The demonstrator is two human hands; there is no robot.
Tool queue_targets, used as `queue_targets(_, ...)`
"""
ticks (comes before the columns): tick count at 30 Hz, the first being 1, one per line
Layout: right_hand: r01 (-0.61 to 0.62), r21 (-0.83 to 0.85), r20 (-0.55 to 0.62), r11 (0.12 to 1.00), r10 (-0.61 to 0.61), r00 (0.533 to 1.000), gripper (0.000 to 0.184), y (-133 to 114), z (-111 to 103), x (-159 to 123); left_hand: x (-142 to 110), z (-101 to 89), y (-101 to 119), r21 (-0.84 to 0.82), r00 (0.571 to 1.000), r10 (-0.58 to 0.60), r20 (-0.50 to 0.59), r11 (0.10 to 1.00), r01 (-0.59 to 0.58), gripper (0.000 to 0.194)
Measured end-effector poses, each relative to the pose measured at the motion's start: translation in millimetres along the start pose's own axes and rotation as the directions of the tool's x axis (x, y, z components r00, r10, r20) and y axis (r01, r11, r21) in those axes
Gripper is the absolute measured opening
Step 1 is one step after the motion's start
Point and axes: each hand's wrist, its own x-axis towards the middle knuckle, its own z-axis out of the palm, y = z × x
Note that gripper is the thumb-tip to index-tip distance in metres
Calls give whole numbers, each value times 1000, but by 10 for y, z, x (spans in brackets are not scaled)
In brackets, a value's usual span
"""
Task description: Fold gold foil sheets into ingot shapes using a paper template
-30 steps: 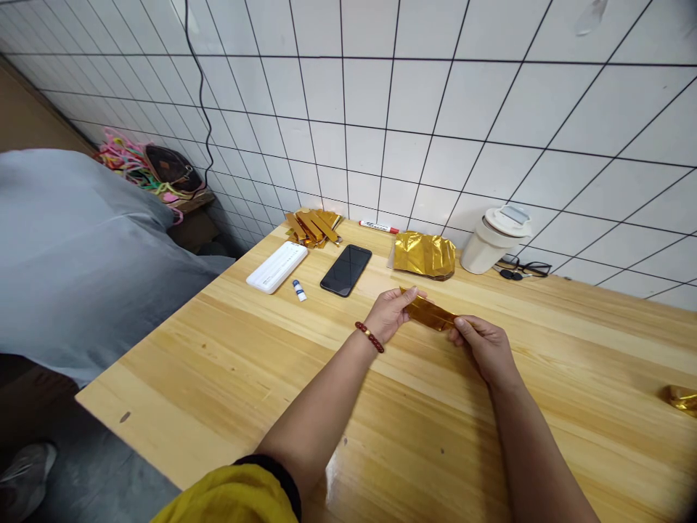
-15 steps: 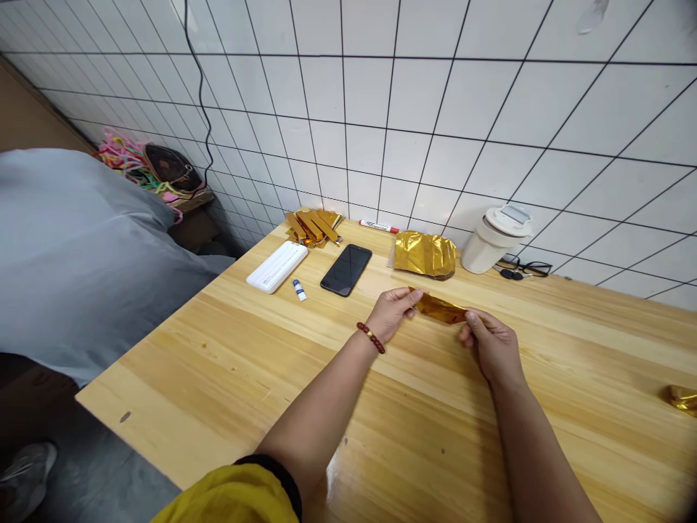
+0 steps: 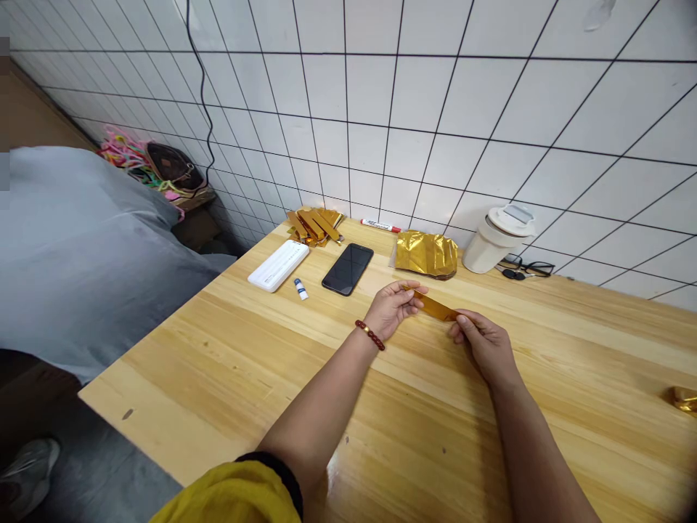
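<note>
A narrow folded strip of gold foil paper (image 3: 434, 306) is stretched between my hands, just above the wooden table. My left hand (image 3: 393, 309), with a beaded bracelet on the wrist, pinches its left end between thumb and fingers. At the other end, the thumb and fingers of my right hand (image 3: 482, 341) are closed on the strip. Behind my hands lies a stack of gold foil sheets (image 3: 425, 254). Farther left, at the table's back corner, is a pile of folded gold strips (image 3: 314, 226).
A black phone (image 3: 347, 269), a white power bank (image 3: 279, 266) and a small glue tube (image 3: 300, 289) lie left of my hands. Along the wall are a marker (image 3: 380, 226), a white cup (image 3: 496, 238) and glasses (image 3: 536, 269). A person in grey (image 3: 92, 254) is at the left.
The foil piece looks narrower and flatter now, folded along its length. My right hand has shifted slightly left, and my left hand's fingers have opened a little around their end.
</note>
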Motion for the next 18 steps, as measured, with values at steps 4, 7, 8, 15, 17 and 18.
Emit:
queue_targets(4,16,-15,6,1000,-16,1000,39,-13,-3,4,-1,7,-18,3,1000,-19,25,1000,19,23)
queue_targets(7,14,-23,9,1000,-14,1000,40,-29,3,5,10,12,-48,34,1000,-9,26,999,8,25)
queue_targets(8,12,-24,5,1000,-12,1000,41,-34,5,4,15,12,-57,43,1000,-5,28,999,4,26)
queue_targets(15,-4,-22,-5,1000,4,1000,43,-45,0,4,17,11,-74,72,999,-2,32,997,0,24)
queue_targets(17,-5,-22,6,1000,5,1000,43,-52,-5,0,10,17,-69,81,999,-8,38,997,5,22)
queue_targets(18,-6,-23,14,1000,6,1000,42,-57,-6,-3,7,21,-66,86,999,-9,38,996,6,22)
